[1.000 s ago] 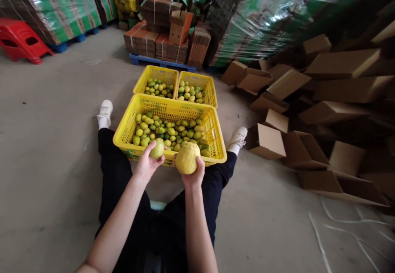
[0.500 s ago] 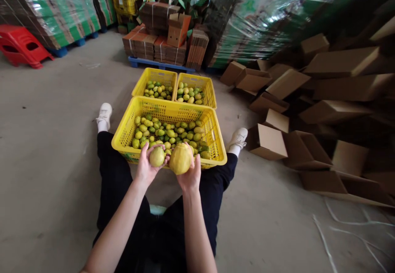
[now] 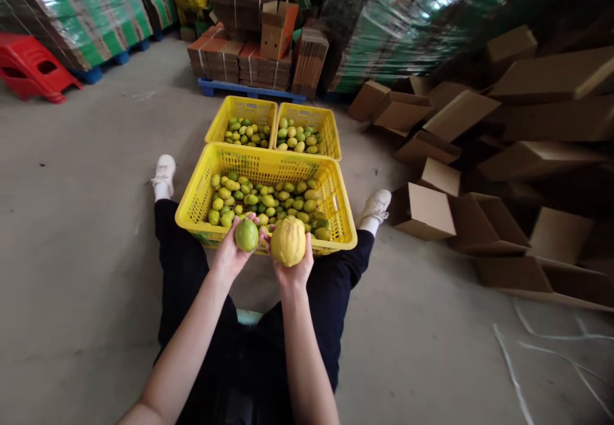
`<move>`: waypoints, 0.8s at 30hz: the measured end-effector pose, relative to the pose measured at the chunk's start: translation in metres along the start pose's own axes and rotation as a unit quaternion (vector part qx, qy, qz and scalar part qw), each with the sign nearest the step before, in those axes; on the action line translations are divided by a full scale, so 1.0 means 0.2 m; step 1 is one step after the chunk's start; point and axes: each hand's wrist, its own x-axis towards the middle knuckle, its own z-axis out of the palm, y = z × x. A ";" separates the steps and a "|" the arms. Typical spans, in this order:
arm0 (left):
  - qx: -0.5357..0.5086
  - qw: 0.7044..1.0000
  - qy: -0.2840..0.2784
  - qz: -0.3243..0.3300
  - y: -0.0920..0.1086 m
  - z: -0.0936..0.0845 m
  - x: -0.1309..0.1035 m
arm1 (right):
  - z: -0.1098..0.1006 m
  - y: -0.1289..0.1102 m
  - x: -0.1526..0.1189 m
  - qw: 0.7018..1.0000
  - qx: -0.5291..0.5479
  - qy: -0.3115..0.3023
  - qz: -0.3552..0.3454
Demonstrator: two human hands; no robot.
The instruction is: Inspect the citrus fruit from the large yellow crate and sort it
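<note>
My left hand point(image 3: 231, 252) is closed around a green lemon point(image 3: 246, 235), which shows a greener side toward me. Beside it, my right hand point(image 3: 293, 272) grips a much larger, ribbed yellow lemon point(image 3: 288, 241). Both fruits are held side by side above the near rim of a large yellow crate point(image 3: 278, 151). Many green and yellow lemons point(image 3: 268, 200) cover the bottom of that crate. Parts of my fingers are hidden behind the fruit.
Two smaller yellow crates point(image 3: 307, 110) with lemons adjoin the far side. Empty cardboard boxes point(image 3: 432, 210) are heaped on the right. Flattened cartons point(image 3: 263, 66) lie on a blue pallet point(image 3: 249, 89) behind. A red stool point(image 3: 33, 66) stands far left, and white straps point(image 3: 513, 367) lie at right.
The left-hand lemon has turned from a yellowish side to a green one. The large yellow lemon has been turned too, showing its ribs. The view has tilted slightly downward.
</note>
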 end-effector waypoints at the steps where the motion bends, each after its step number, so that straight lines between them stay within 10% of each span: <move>1: -0.008 1.000 0.006 0.003 0.00 0.00 0.00 | 0.00 0.00 0.00 1.000 0.003 -0.001 -0.008; 24: -0.025 0.994 0.095 0.039 0.11 0.01 0.18 | -0.08 -0.03 0.13 0.999 -0.027 -0.007 0.037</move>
